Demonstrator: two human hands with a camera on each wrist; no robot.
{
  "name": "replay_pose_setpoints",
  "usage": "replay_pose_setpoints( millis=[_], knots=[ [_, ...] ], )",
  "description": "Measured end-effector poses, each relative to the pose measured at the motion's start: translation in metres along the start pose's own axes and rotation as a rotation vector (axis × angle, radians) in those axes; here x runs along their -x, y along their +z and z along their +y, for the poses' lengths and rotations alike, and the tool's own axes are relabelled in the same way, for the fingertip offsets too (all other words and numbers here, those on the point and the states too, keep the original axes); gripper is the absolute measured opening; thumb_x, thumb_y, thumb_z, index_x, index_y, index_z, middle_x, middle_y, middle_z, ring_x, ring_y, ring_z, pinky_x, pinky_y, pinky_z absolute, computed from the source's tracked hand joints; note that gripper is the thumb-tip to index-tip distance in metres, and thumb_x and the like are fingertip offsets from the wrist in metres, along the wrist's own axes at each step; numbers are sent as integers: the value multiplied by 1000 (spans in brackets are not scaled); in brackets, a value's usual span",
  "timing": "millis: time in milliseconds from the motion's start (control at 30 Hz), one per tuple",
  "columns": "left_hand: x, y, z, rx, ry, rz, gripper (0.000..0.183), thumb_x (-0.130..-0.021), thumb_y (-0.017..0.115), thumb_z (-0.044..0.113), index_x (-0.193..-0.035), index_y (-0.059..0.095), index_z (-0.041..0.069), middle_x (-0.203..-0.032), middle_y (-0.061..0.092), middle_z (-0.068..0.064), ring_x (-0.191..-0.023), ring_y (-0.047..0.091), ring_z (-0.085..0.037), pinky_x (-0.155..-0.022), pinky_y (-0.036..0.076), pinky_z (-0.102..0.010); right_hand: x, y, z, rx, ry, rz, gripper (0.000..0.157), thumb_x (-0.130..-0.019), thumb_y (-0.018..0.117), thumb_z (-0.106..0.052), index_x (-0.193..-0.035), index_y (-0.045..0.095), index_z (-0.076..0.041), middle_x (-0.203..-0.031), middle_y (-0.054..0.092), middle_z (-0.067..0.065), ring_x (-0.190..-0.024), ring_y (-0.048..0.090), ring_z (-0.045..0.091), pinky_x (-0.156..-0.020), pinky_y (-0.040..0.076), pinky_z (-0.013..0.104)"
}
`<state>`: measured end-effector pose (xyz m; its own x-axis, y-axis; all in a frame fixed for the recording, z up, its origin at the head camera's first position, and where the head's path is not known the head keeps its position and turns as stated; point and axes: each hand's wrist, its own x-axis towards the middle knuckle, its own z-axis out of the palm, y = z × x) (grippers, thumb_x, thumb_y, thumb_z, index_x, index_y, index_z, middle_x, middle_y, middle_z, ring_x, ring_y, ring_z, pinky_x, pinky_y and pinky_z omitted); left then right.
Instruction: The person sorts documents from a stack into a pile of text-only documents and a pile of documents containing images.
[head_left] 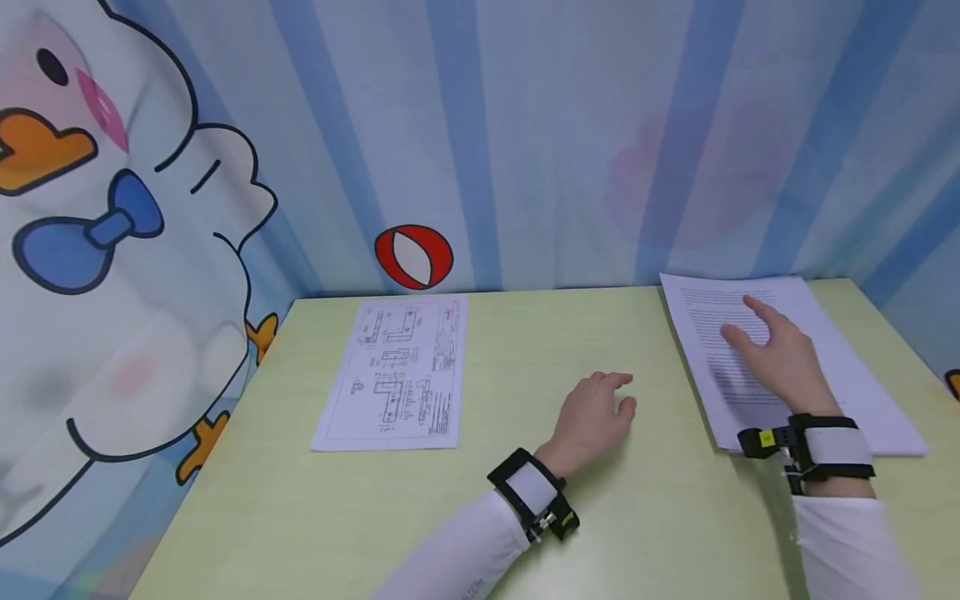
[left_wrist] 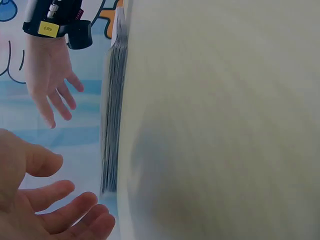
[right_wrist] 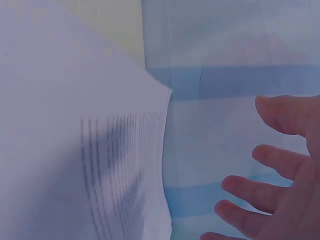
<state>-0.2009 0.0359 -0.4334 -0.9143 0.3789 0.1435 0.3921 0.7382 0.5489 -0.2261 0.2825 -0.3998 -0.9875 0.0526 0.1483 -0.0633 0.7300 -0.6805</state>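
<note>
A stack of printed sheets (head_left: pixel 840 392) lies at the right end of the table, its top page bearing lines of text on the left part. My right hand (head_left: pixel 787 362) is over this stack, thumb and fingers spread with nothing between them. The right wrist view shows the fingers (right_wrist: pixel 255 192) apart from the paper. Left of the stack, my left hand (head_left: pixel 592 421) hovers low over the table, fingers loosely bent and holding nothing. From the left wrist, the stack's edge (left_wrist: pixel 114 125) shows many layers of paper.
A single sheet with technical drawings (head_left: pixel 397 375) lies on the left part of the pale yellow table (head_left: pixel 525 350). Behind the table hangs a blue striped curtain (head_left: pixel 555 150) with a printed ball and a large cartoon duck. Both wrists carry strapped cameras.
</note>
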Motion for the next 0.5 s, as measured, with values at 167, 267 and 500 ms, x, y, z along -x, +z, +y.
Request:
replay_pose_setpoints(
  millis=[167,267,500],
  knots=[
    [-5,16,15,56,-18,-30,37,-92,50,21,-127,58,12,-115,68,-3,-88,63,-10,-75,50,-22,6,-18,35,36,129,-29,79,-94,37,-51,-149,11,0,-146,16,40,-127,19,62,-92,22,74],
    [-8,23,23,141,-61,-56,39,-92,51,21,-129,56,13,-109,70,-1,-77,62,-6,-72,49,-19,10,-27,51,47,220,-53,83,-92,35,-54,-148,7,0,-146,12,42,-127,16,63,-92,21,75],
    [-18,36,39,384,-254,-96,42,-89,55,25,-129,55,16,-93,72,2,-76,63,-5,-75,49,-21,17,-36,77,46,324,-42,82,-93,33,-53,-147,6,3,-145,9,43,-128,11,63,-94,18,75]
  ],
)
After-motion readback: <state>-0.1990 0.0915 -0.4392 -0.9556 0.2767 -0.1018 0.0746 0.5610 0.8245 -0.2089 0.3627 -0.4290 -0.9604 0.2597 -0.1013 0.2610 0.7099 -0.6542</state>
